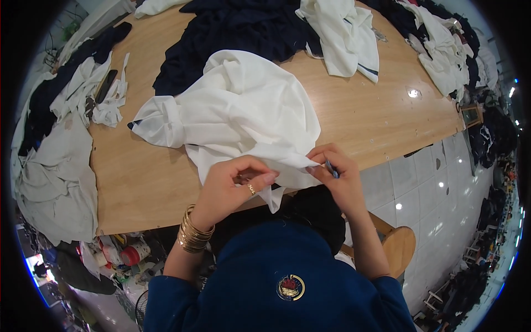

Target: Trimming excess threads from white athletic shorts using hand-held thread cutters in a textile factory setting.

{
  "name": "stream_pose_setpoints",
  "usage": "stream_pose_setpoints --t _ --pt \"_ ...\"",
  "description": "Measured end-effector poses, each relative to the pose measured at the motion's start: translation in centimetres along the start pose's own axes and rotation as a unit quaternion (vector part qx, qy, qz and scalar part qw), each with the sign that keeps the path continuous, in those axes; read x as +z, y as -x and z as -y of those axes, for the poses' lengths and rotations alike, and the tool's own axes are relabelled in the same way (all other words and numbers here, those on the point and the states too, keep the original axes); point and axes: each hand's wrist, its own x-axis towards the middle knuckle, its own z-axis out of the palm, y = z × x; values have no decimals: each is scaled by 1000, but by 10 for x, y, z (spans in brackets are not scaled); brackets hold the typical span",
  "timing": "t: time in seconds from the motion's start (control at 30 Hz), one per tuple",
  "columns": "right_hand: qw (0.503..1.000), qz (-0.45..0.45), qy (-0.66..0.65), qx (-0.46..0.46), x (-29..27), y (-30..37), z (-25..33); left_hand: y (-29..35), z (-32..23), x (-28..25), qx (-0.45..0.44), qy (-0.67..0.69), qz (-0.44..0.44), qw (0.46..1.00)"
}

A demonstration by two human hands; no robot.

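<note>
A white garment (249, 99) lies bunched at the front of the wooden table, and a corner of it hangs over the near edge. One gathered end with a dark tip points left. My left hand (235, 185), with gold bangles and a ring, is closed, thumb and forefinger pinched at the cloth's near edge. My right hand (338, 172) pinches a drawn-out point of the same cloth. Tucked in that hand is a small blue-grey tool (332, 169), mostly hidden by the fingers, its kind unclear.
Dark navy cloth (232, 33) is heaped beyond the white garment on the wooden table (381, 119). More white pieces (345, 41) lie at the far right. Pale cloth (55, 171) and a dark phone-like object (106, 86) sit left. A wooden stool (399, 249) stands at my right.
</note>
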Motion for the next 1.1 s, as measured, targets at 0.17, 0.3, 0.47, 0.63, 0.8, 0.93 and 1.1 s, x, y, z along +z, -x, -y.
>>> stream_pose_setpoints --t 0.17,0.3,0.47,0.63,0.8,0.93,1.1 --pt "983 148 -54 98 -3 -11 25 -9 -20 30 309 -374 -136 864" --pt "982 163 -48 81 2 -20 35 -7 5 17 277 -351 -93 890" --pt "986 160 -5 46 10 -29 40 -6 -14 35 298 -262 -169 902" --pt "970 214 -17 110 6 -36 57 -1 2 2 275 -300 -162 899" --pt "972 193 -97 87 8 -36 50 5 1 7 138 -39 -41 989" --pt "984 165 3 69 9 -38 40 3 4 3 68 -2 -36 997" --pt "977 -72 168 -107 11 -31 36 2 5 5 62 25 -46 997"
